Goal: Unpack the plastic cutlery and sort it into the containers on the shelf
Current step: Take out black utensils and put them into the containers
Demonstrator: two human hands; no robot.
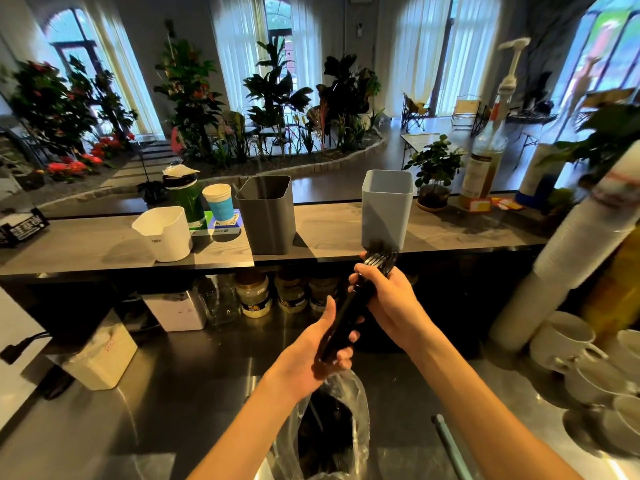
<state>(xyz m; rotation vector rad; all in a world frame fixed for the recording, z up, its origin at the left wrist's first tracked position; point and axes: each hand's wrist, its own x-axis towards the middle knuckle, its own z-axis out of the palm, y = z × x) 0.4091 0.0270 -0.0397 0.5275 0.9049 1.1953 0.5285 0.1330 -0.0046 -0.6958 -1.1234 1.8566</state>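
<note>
A steel counter runs below a wooden shelf (pixel 104 244), with a planted room beyond. Both hands grip one bundle of black forks (pixel 360 299), tines pointing up and away: the right hand (pixel 391 303) has fingers curled round it just under the tines, the left hand (pixel 311 355) is wrapped round the handle ends. Beneath them sits the clear plastic bag (pixel 356 410) holding more dark cutlery. On the shelf stand the dark grey container (pixel 266 216), far left of the hands, and the light grey container (pixel 386 209), directly beyond the tines. Best square the handles together, lift over the shelf edge and clear the rim before lowering. Open room lies between the containers; the stacked paper cups (pixel 571 265) crowd the right.
</note>
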